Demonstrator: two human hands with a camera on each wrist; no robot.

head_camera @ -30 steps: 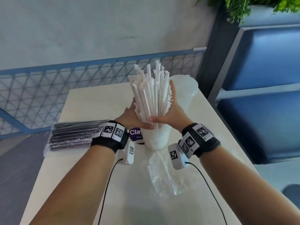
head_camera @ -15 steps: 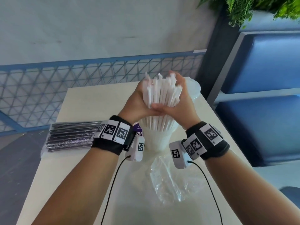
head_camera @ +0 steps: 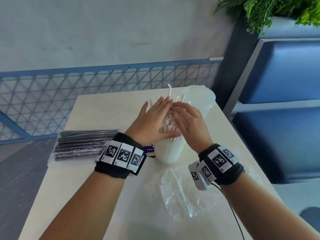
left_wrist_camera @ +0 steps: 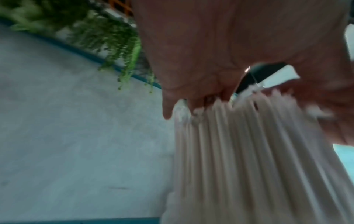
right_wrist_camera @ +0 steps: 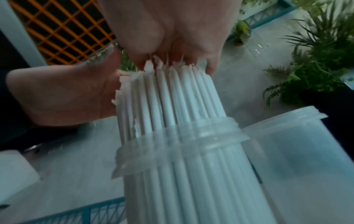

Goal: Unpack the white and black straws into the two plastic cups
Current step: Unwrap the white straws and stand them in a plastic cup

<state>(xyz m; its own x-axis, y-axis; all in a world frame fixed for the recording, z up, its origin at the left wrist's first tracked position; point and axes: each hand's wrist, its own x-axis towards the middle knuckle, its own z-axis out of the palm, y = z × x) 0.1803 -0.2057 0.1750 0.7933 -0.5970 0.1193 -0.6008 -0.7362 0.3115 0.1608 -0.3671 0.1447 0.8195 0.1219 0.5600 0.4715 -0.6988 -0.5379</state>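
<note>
pressing white straws (head_camera: 170,122) in cup (head_camera: 168,153), flat hands (head_camera: 170,116) above

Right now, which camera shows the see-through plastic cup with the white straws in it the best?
The right wrist view: the clear plastic cup fills it, rim and wall sharp, with the white paper-wrapped straws standing inside. The head view shows only the cup's lower wall below both hands. The left wrist view shows blurred straws and hardly any cup.

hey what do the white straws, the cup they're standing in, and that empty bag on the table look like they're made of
White straws: probably paper-wrapped, matte, with torn, frayed tips; what is inside is hidden.
Cup: frosted, translucent plastic; the straws show through its ribbed rim.
Bag: thin clear plastic film, crinkled and glossy, with the table visible through it.
</note>
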